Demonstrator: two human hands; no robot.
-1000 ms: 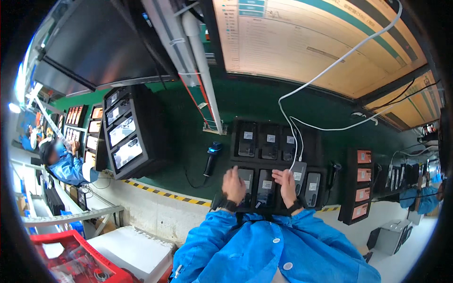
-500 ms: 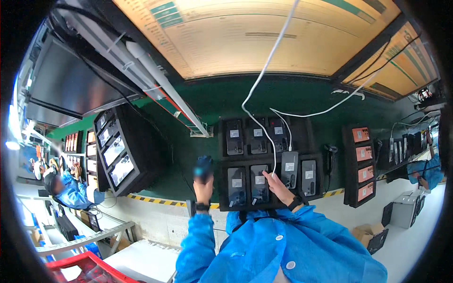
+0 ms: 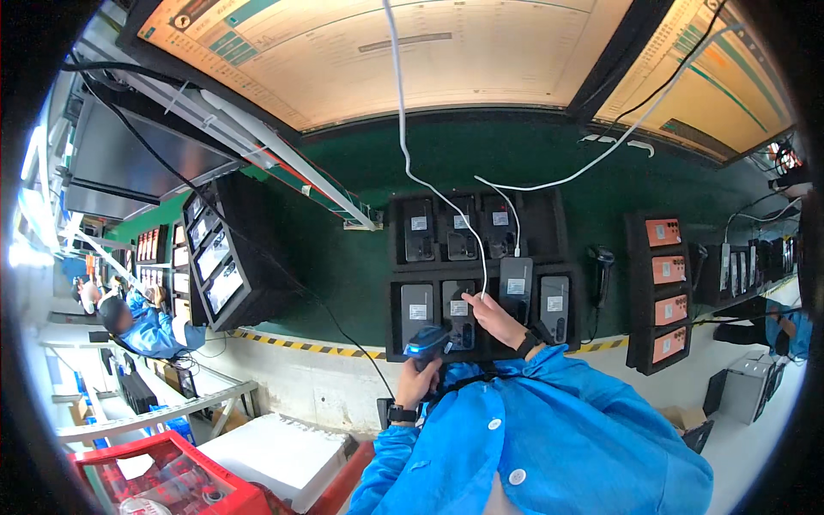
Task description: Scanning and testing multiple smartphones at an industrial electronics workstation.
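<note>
Dark phones with white labels lie in a black foam tray (image 3: 562,236) in front of me. My left hand (image 3: 415,383) grips a blue and black handheld barcode scanner (image 3: 427,342), which overlaps the lower edge of the near-row phone (image 3: 417,302) at the left. With fingers pinched, my right hand (image 3: 496,319) holds the end of a white cable (image 3: 442,199) over the second near-row phone (image 3: 459,324). Beside it, a third phone (image 3: 516,285) has another white cable (image 3: 516,227) at its top end. A fourth phone (image 3: 554,300) lies right of that.
A second scanner (image 3: 601,273) rests right of the tray. Beyond it stands a black tray with orange-pink phones (image 3: 663,269). Monitors (image 3: 360,69) line the far side. At left are a black rack with screens (image 3: 225,287), a metal frame and a red box (image 3: 172,481).
My left hand has brought the scanner rightward, from beside the tray to over its near-left corner. The view has shifted slightly. My right hand still holds the cable end over the same phone.
</note>
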